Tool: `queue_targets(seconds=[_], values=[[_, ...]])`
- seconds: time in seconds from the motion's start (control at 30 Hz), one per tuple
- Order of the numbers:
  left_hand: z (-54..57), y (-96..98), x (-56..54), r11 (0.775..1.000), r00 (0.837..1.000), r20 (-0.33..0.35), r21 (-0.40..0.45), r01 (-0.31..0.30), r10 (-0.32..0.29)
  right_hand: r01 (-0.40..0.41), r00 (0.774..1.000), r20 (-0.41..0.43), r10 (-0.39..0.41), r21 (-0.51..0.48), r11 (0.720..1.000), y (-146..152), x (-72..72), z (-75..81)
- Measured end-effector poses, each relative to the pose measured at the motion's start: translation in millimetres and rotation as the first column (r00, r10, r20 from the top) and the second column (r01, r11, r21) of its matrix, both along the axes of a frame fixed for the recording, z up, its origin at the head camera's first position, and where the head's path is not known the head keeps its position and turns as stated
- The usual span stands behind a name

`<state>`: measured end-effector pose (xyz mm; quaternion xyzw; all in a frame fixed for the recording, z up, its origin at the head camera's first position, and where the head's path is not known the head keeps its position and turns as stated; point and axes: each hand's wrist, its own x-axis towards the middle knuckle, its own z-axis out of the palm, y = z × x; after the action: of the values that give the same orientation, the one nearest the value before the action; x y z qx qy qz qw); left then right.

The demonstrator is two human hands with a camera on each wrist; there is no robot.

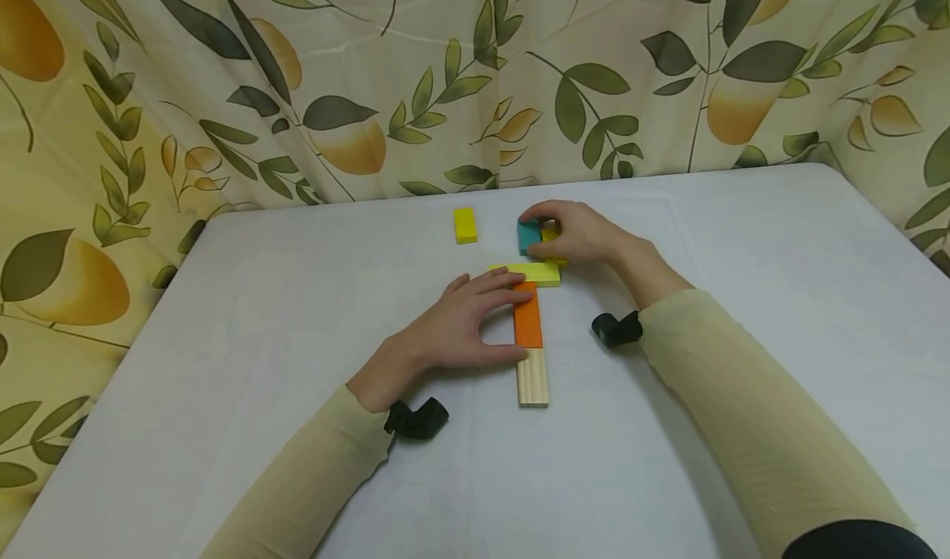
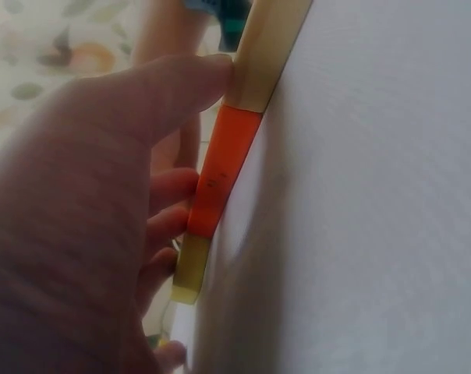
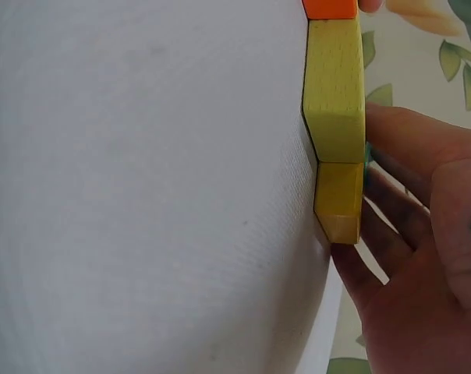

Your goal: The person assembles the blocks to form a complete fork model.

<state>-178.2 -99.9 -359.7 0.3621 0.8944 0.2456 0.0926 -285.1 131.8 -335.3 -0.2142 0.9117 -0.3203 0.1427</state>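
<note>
My right hand (image 1: 586,233) pinches a teal block (image 1: 529,236) between thumb and fingers at the far side of the table. Right beside it, partly hidden by that hand, lies a yellow block (image 3: 338,191). My left hand (image 1: 463,324) has its fingers spread, with fingertips over a lime-yellow bar (image 1: 545,274) and an orange block (image 1: 528,320). The left thumb touches the side where the orange block meets a bare-wood block (image 1: 533,382). Those two run in a line toward me, and the lime-yellow bar lies crosswise at their far end.
Another yellow block (image 1: 465,225) lies apart, left of the teal one. A white cloth covers the table (image 1: 260,361). Behind it hangs a curtain (image 1: 445,72) with leaves and fruit. A black wrist camera (image 1: 419,419) sits below the left hand, and another (image 1: 616,330) below the right.
</note>
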Motion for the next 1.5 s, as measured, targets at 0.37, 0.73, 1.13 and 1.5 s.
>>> queue_targets(seconds=[0.37,0.73,1.13,1.5], values=[[1.2,-0.1,-0.3,1.000,1.000,0.005,-0.006,0.002,-0.002,-0.019,1.000,-0.010,0.018,-0.018,1.000,-4.4,-0.4,0.8],[0.2,-0.3,0.1,1.000,1.000,0.002,-0.018,-0.007,0.007,-0.047,0.999,-0.014,0.047,-0.015,0.999,-9.1,1.8,-0.8],[1.8,1.0,0.8,0.999,1.000,0.001,-0.035,-0.016,0.016,-0.005,1.000,-0.017,0.004,-0.030,1.000,-4.8,-1.5,-1.4],[2.5,1.2,0.2,0.999,1.000,0.005,-0.036,-0.017,0.017,-0.003,1.000,-0.015,0.003,-0.018,1.000,-4.7,-4.0,-2.3]])
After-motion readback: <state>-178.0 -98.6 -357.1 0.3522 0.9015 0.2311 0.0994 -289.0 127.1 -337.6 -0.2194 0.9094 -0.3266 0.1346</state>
